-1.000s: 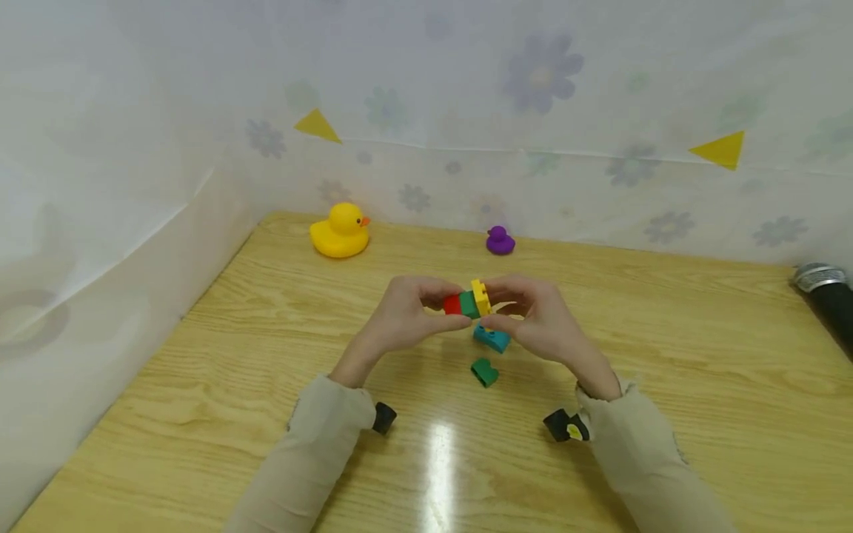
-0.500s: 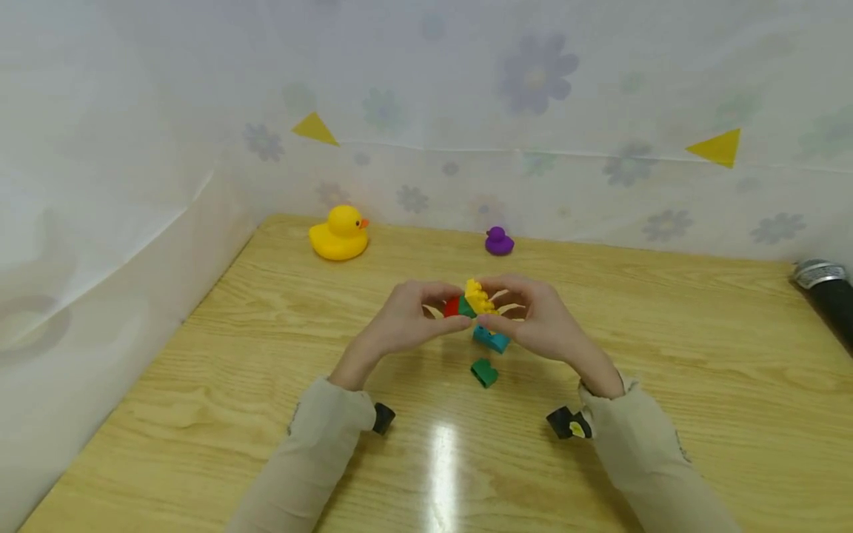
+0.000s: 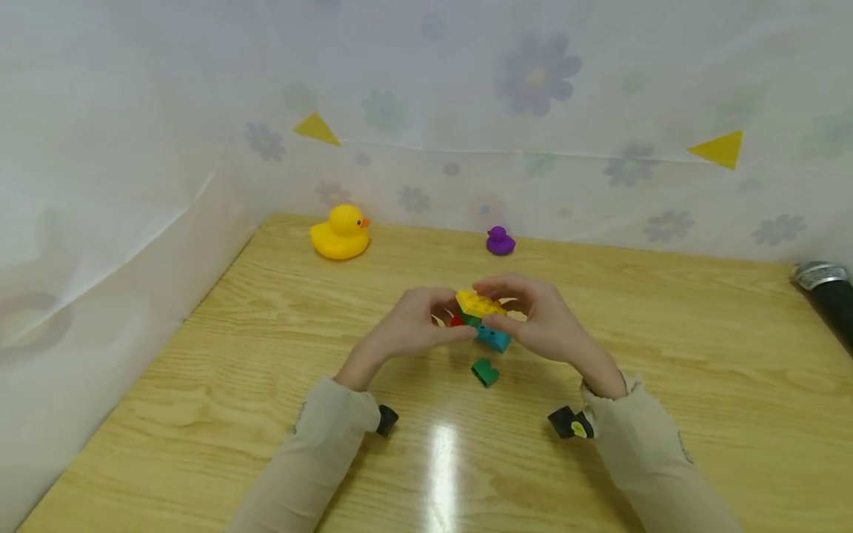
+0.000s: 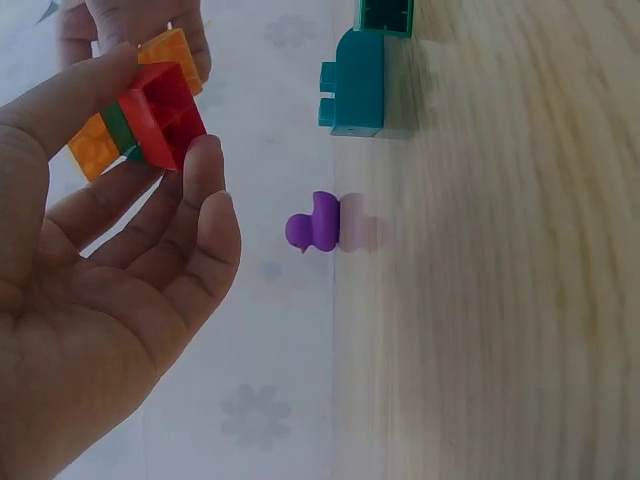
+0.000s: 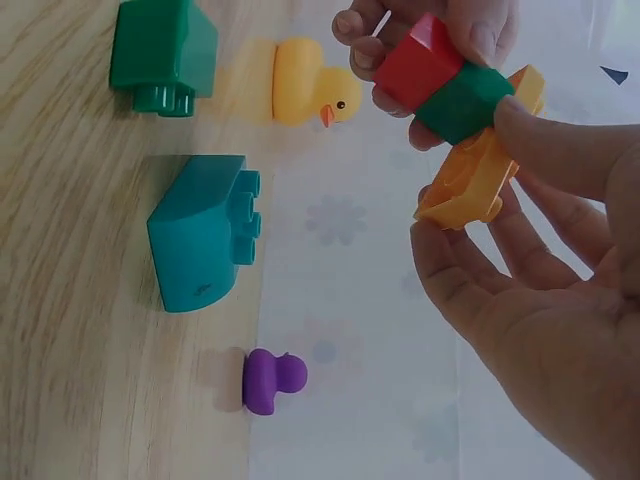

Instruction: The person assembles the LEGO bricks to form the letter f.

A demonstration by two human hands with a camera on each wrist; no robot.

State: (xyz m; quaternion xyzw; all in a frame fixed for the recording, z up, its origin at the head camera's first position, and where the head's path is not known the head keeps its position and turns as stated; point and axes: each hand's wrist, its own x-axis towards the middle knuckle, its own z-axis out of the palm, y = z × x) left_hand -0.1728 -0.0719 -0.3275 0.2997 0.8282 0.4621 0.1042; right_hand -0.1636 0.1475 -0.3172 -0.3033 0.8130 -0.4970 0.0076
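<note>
Above the table, both hands hold a joined stack of toy building blocks. My left hand (image 3: 413, 326) pinches the red block (image 5: 413, 68) between thumb and fingers. A green block (image 5: 465, 103) sits between the red one and a long yellow block (image 3: 478, 303). With thumb and fingertips, my right hand (image 3: 545, 318) grips the yellow block, whose studs face upward in the head view. Below the hands, a teal block (image 3: 494, 339) with a curved side rests on the table. Nearer the body lies a loose green block (image 3: 485, 372). Fingers partly hide the red block in the head view.
A yellow rubber duck (image 3: 340, 233) stands at the table's back left, and a small purple duck (image 3: 500, 241) at the back middle. A microphone (image 3: 826, 296) lies at the right edge. Behind the wooden table (image 3: 200, 414) hangs a flowered white sheet (image 3: 426, 96).
The block stack has been turned: the yellow block's studs pointed right and now face up, its long side lying more level. My left hand has dropped slightly; the loose blocks have stayed put.
</note>
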